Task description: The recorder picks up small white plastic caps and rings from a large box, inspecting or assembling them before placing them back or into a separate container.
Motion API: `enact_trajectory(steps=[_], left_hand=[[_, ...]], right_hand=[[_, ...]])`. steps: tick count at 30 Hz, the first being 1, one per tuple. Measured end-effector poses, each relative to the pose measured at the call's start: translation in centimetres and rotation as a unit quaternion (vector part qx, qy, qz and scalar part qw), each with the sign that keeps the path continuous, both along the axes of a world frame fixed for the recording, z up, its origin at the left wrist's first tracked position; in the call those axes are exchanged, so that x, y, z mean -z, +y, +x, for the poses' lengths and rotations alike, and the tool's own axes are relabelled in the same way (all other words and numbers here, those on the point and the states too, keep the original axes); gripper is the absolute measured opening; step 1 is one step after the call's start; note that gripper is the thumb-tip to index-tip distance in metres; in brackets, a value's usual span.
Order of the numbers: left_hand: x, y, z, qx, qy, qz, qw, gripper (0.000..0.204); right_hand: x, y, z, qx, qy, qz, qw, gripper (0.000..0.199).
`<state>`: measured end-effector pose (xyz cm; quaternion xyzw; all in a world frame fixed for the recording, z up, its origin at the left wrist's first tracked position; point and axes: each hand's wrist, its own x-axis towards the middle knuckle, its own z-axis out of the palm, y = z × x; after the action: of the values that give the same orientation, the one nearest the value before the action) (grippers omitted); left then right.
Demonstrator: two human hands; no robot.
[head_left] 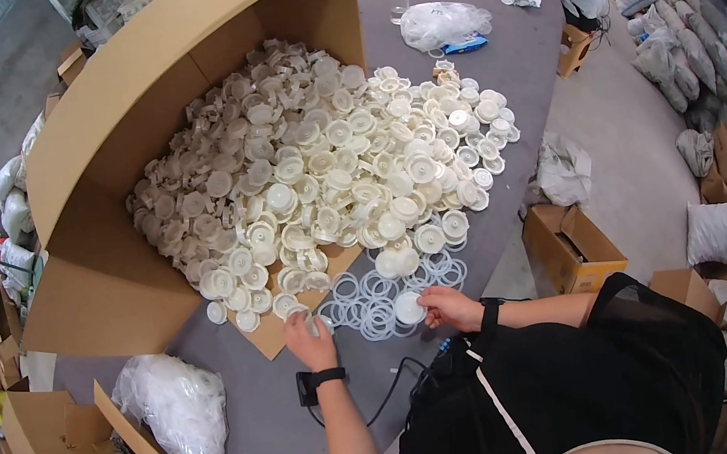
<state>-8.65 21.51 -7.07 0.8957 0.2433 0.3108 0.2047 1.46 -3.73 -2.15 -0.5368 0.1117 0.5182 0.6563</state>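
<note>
Caps [347, 178] lie heaped from a tipped carton [113, 299] across the centre of the frame. At lower centre, the right hand [457, 309] pinches a white disc [408, 308] over pale rings [373, 311]; farther left, the left hand [312, 344] curls partway, and I cannot tell whether it holds anything.
</note>
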Motion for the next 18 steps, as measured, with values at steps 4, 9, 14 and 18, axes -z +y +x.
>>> enact_trajectory(steps=[4, 9, 14, 18], left_hand=[[1.0, -1.3, 1.0, -0.041, 0.170, 0.051, 0.983, 0.017], [0.3, -1.7, 1.6, -0.041, 0.247, 0.057, 0.966, 0.012], [-0.9, -2.0, 1.3, -0.028, 0.210, 0.033, 0.977, 0.011], [-2.9, -4.1, 1.1, -0.085, -0.106, -0.347, 0.928, 0.009]], right_hand=[[-0.8, -0.5, -0.3, -0.033, -0.028, 0.008, 0.999, 0.018], [-0.5, -2.0, 0.2, 0.036, 0.004, 0.029, 0.999, 0.021], [-0.5, -2.4, 0.0, 0.049, 0.013, 0.051, 0.997, 0.021], [-0.3, -2.5, -0.1, 0.055, 0.015, 0.072, 0.996, 0.021]])
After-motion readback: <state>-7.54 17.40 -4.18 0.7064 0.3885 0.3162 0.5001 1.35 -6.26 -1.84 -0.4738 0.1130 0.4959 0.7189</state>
